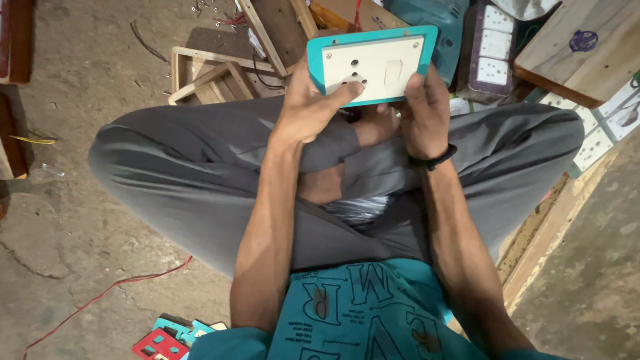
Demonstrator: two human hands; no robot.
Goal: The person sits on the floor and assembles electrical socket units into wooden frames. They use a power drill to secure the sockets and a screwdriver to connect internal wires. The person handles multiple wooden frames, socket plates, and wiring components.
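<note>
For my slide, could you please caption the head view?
Both hands, left and right, hold a teal-framed switchboard above crossed legs.

Dim, warm ambient light, flat overall. Brightest spot is the switch board at top centre: its cream face is near clipping, no hard glare. Soft shadow pools between the legs at centre and under both forearms. Floor at left is murky, low contrast. Wide-angle stretch at the edges, lower frame soft. Slight blur on the left hand; right hand sharper.
</note>
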